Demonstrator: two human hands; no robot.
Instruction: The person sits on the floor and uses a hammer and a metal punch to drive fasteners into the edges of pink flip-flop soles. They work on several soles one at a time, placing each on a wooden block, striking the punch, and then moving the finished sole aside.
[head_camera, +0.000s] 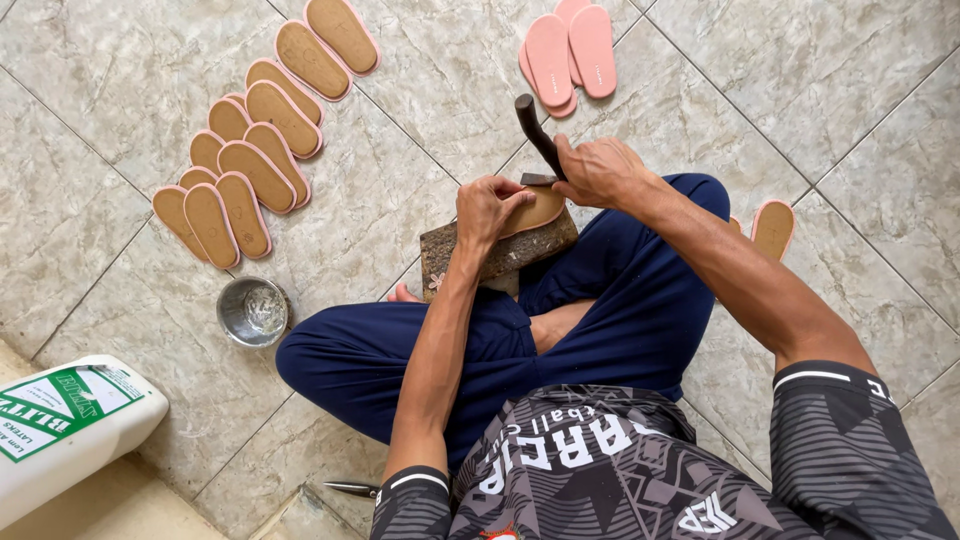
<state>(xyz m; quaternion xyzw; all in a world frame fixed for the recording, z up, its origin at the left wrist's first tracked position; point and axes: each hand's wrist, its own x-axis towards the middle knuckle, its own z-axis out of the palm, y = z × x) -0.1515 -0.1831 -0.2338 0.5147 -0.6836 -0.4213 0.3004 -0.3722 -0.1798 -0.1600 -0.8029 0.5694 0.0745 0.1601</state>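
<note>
I sit cross-legged on a tiled floor with a rough wooden block (505, 255) resting on my legs. A tan sandal sole (540, 208) with a pink edge lies on the block. My left hand (487, 208) presses down on the sole's near end. My right hand (598, 170) grips a hammer (534, 130) by its dark wooden handle, with the metal head down on the sole's far end.
Several tan, pink-edged soles (255, 150) lie in overlapping rows at the upper left. A small stack of pink soles (570, 50) sits at the top. Another sole (773, 227) lies beside my right knee. A small metal bowl (252, 311) and a white plastic jug (65, 425) stand at the left.
</note>
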